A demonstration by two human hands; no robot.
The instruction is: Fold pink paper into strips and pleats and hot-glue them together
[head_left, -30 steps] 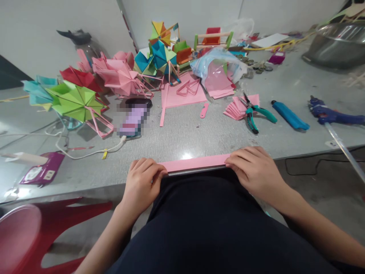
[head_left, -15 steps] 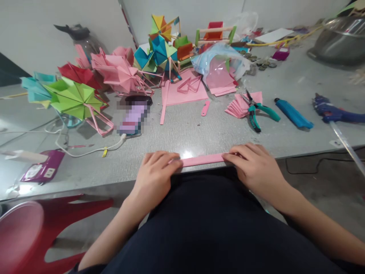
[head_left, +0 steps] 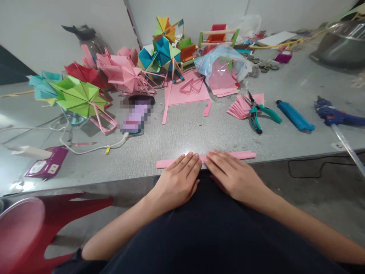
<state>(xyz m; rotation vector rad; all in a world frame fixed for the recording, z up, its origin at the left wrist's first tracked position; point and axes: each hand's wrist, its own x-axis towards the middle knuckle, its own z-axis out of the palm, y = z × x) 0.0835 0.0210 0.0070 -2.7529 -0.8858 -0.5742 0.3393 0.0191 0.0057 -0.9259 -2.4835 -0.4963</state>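
You're pressing both hands, left hand point(head_left: 177, 182) and right hand point(head_left: 232, 176), flat and spread on the pink paper strip point(head_left: 228, 155), lying lower-center along the surface point(head_left: 199, 129) edge.

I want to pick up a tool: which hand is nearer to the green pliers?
Right. The right hand lies below the pliers, slightly left; the left hand is farther left.

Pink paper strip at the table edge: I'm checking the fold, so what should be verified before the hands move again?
1. Left hand fingertips on the pink paper strip: ok.
2. Right hand fingertips on the strip: ok.
3. Strip lies flat along the table edge: ok.
4. Both strip ends show: ok.
5. Crease under the fingers: cannot tell.
6. Pliers apart from the strip: ok.
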